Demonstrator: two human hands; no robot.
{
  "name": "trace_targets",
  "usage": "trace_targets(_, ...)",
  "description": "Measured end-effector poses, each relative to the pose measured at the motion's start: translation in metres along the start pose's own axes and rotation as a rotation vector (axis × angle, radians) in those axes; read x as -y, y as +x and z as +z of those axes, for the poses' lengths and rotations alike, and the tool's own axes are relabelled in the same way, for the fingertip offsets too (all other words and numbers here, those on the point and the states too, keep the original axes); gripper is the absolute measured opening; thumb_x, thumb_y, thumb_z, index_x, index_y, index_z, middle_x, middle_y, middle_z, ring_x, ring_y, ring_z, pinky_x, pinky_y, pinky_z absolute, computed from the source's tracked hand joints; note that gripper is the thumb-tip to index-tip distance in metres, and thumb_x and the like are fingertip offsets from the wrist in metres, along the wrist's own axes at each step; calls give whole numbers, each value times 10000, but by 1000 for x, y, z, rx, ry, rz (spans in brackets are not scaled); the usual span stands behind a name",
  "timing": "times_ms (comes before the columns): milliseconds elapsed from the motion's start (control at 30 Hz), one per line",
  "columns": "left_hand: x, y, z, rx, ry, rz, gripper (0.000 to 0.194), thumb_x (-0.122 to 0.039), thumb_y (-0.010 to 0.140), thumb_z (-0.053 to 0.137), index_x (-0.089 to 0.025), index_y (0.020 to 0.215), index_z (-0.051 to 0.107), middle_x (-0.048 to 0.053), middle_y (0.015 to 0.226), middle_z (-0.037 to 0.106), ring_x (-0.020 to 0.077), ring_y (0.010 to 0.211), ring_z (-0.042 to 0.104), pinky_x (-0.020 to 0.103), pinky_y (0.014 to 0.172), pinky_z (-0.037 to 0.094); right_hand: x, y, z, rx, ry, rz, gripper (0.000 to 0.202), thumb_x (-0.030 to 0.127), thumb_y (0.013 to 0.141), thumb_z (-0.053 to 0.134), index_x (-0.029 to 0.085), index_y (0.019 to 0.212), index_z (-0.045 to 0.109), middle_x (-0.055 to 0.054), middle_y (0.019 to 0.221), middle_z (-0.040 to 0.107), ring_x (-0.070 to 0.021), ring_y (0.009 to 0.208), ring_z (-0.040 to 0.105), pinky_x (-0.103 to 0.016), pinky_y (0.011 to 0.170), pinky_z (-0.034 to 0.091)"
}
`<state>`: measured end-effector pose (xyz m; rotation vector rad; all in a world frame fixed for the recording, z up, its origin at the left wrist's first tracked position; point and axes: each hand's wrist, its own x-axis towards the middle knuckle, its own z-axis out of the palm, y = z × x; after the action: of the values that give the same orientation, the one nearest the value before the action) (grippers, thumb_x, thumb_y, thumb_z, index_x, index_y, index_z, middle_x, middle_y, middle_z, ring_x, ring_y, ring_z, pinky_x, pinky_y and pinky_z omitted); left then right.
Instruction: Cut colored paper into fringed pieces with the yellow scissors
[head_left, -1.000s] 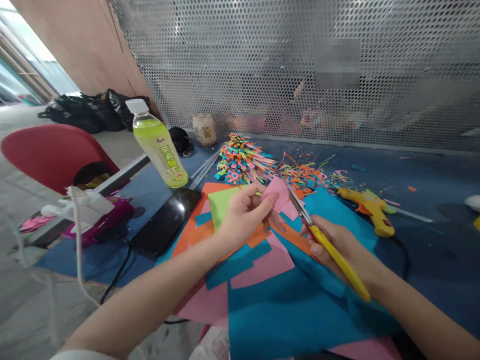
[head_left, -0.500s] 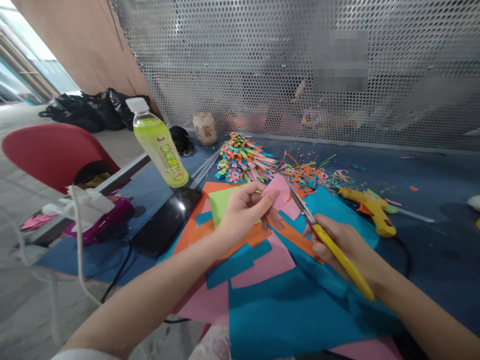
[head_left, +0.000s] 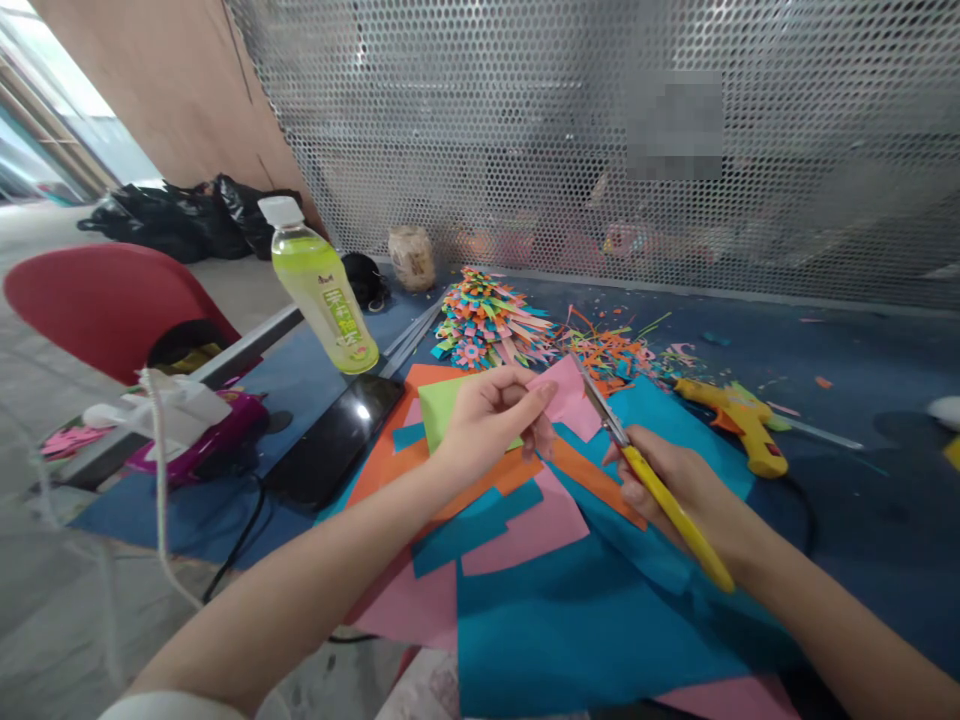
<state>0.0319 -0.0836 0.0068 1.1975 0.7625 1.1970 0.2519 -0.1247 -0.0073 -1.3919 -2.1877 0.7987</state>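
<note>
A small pink piece of paper [head_left: 559,386] is pinched between the thumb and fingers of my left hand [head_left: 499,415]. My right hand [head_left: 667,485] grips yellow-handled scissors [head_left: 660,500], their blades touching or close against the paper's right edge. Whether the blades are parted I cannot tell. Beneath both hands lie overlapping sheets: a large blue sheet [head_left: 570,620], a light green sheet [head_left: 437,408] and an orange sheet [head_left: 382,460], with several cut pieces on top. Just beyond my left hand stands a cone-shaped pile of multicoloured fringed paper [head_left: 480,325].
Paper shreds [head_left: 607,345] and a yellow glue gun [head_left: 735,415] lie to the right. On the left are a drink bottle [head_left: 326,290], a black phone [head_left: 334,440] and a purple power strip [head_left: 244,425] with a white cable. A perforated metal panel [head_left: 480,130] closes off the back.
The pink paper's top edge has dropped slightly, and the scissors' handle end has shifted a little left. Both hands keep their grips.
</note>
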Motion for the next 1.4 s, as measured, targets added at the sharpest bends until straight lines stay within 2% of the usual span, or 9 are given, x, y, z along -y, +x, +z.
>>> trace_targets(200,-1,1,-1,25,-3,30,338,-451,748,730,-165,712,553,-28,480,628,105,364,581,166,320,416,1,-1,-3,-11,-9,-6,278,519,876,417,243,842,404,39,619,467,-158,511,464,-274,485,266)
trace_targets(300,-2,2,-1,29,32,65,343,-456,766,712,-172,696,534,-37,440,597,84,318,519,166,318,377,2,-1,-4,-1,-18,6,286,524,870,421,242,825,403,37,604,476,-160,511,464,-276,490,279)
trace_targets(500,-3,7,-2,-109,97,175,415,-533,727,715,-179,650,514,-98,353,407,28,280,310,164,307,239,6,1,-6,7,-15,22,336,577,842,426,249,777,393,28,572,484,-163,512,453,-277,486,294)
trace_targets(800,1,3,-5,-28,228,182,368,-515,808,645,-185,694,526,-82,411,434,36,314,332,179,321,249,6,2,-6,-1,-22,-23,345,574,870,426,231,830,420,22,651,483,-155,543,449,-279,504,307)
trace_targets(967,-1,6,-4,-47,220,178,405,-552,758,681,-183,690,528,-84,398,427,38,310,331,182,317,244,3,1,-5,12,-26,-19,333,561,880,428,233,819,415,25,629,487,-155,549,449,-276,510,293)
trace_targets(1200,-1,13,-13,-112,214,270,374,-510,755,703,-170,688,563,-82,431,382,29,374,293,191,376,222,4,2,-3,4,-14,-34,374,596,887,411,231,803,423,27,602,499,-146,527,443,-279,510,293)
trace_targets(1267,0,13,-14,-90,207,228,375,-505,725,733,-166,699,573,-92,432,334,28,383,269,192,384,202,4,2,-2,-2,-11,-37,372,592,884,415,229,806,432,25,602,502,-148,527,447,-278,505,294)
trace_targets(1400,1,12,-10,97,153,22,381,-494,675,775,-151,741,621,-104,431,283,22,370,229,189,373,149,2,2,-3,-28,-6,-36,348,568,883,426,229,805,441,28,600,498,-147,535,438,-274,501,288)
